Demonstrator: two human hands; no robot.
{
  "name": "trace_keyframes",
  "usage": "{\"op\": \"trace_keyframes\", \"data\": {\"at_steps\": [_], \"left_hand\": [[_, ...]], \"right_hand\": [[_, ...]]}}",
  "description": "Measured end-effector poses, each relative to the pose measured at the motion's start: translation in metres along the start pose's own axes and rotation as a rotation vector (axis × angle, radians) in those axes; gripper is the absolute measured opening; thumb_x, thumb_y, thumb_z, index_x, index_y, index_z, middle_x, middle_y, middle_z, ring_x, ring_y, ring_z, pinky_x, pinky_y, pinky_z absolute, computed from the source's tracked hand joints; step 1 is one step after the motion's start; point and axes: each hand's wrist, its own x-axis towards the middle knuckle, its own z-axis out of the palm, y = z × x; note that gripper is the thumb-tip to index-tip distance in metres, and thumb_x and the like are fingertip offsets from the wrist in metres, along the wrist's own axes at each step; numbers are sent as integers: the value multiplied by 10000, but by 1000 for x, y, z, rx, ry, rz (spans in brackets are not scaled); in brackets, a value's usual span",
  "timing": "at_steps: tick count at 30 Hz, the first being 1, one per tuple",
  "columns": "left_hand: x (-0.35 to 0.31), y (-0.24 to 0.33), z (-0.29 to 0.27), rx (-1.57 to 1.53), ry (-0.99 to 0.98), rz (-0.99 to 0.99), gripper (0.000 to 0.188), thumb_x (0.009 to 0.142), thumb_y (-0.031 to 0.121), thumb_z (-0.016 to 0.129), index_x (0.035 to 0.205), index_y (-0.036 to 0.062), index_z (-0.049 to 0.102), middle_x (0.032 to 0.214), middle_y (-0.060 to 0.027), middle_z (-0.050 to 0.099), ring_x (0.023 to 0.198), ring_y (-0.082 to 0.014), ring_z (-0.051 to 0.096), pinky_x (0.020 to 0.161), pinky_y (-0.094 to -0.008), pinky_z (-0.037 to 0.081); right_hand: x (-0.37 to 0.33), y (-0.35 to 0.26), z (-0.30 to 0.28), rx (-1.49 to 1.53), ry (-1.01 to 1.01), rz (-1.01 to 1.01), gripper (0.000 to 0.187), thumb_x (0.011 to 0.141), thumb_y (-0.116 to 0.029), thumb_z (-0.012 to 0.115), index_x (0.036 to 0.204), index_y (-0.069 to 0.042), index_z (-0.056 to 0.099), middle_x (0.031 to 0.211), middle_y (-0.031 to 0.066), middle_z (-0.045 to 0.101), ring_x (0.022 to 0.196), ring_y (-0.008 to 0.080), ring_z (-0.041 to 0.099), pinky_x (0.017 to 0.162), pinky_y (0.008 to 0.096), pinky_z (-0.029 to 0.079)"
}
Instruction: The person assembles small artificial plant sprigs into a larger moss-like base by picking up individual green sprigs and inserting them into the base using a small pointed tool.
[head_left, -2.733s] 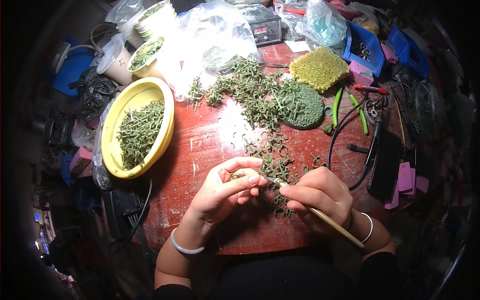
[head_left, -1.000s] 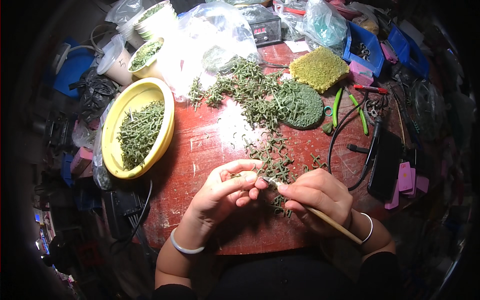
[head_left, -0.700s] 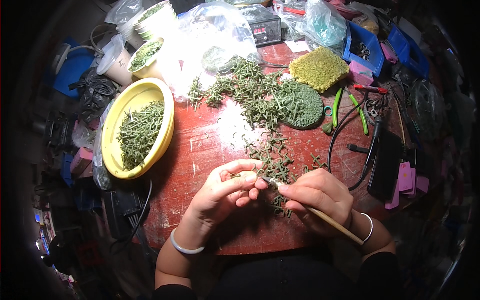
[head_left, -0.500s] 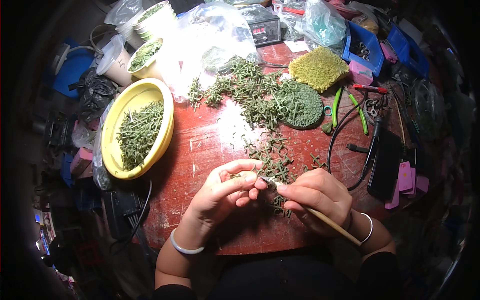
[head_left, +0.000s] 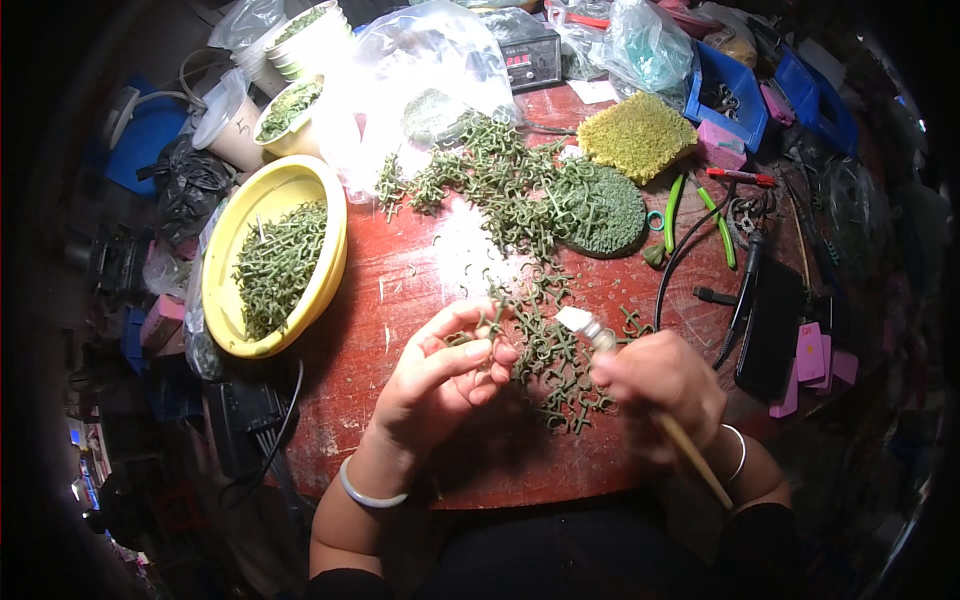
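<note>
My left hand (head_left: 440,362) is above the table's front half, its fingertips pinched on a small green hook-shaped piece (head_left: 494,322). To its right, my right hand (head_left: 665,390), partly blurred, grips a wooden-handled tool (head_left: 690,458). The tool's flat, pale blade (head_left: 573,318) points up and left, apart from the left hand. Loose green hooked pieces (head_left: 570,375) lie scattered on the red table between and below both hands. A bigger heap of them (head_left: 500,185) spreads farther back, against a round green textured pad (head_left: 605,212).
A yellow basin (head_left: 338,235) full of green pieces stands at left, cups (head_left: 295,110) behind it. A clear plastic bag (head_left: 430,60) and a box with a red display (head_left: 530,62) are at the back. At right are a yellow sponge (head_left: 637,137), green-handled pliers (head_left: 672,215), cables and a black device (head_left: 770,325).
My right hand has drawn the tool's tip away from the left fingers, rightward, and its blade now shows. The left hand has shifted slightly left, still pinching.
</note>
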Motion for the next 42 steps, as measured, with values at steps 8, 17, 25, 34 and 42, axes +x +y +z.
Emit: {"op": "trace_keyframes", "data": {"at_steps": [8, 17, 25, 34, 42], "left_hand": [[2, -4, 9, -39, -88, 31, 175, 974, 96, 627, 1123, 22, 576, 1062, -125, 657, 890, -186, 665, 729, -278, 539], [5, 0, 5, 57, 46, -47, 111, 963, 152, 685, 925, 106, 592, 869, -15, 611, 778, -82, 556, 618, -222, 422], [6, 1, 2, 81, 138, -43, 102, 951, 130, 698, 988, 94, 610, 835, -3, 584, 755, -78, 538, 594, -209, 401], [4, 0, 0, 133, 141, -78, 142, 946, 99, 711, 1059, 79, 627, 867, -9, 613, 752, -60, 553, 583, -182, 400], [3, -1, 24, 404, 213, -89, 348, 949, 64, 722, 1284, 42, 626, 1045, -48, 686, 848, -83, 644, 616, -194, 478]], "right_hand": [[3, 11, 6, -174, -226, 365, 230, 823, -1, 772, 1000, -17, 627, 819, 138, 611, 758, 324, 627, 681, 409, 501], [-3, 16, 13, -241, -329, 369, 231, 804, -8, 742, 969, -28, 582, 862, 133, 599, 808, 316, 620, 723, 420, 497], [4, 10, 8, -189, -124, 286, 270, 757, 69, 747, 968, -6, 595, 824, 135, 599, 734, 314, 634, 657, 401, 512], [6, 11, 11, -147, -101, 258, 265, 755, 105, 744, 966, 7, 618, 825, 137, 611, 724, 301, 632, 644, 378, 514], [1, 10, 8, 139, -9, 418, 190, 867, 60, 743, 1005, 8, 623, 844, 80, 645, 710, 131, 648, 628, 267, 505]]}}
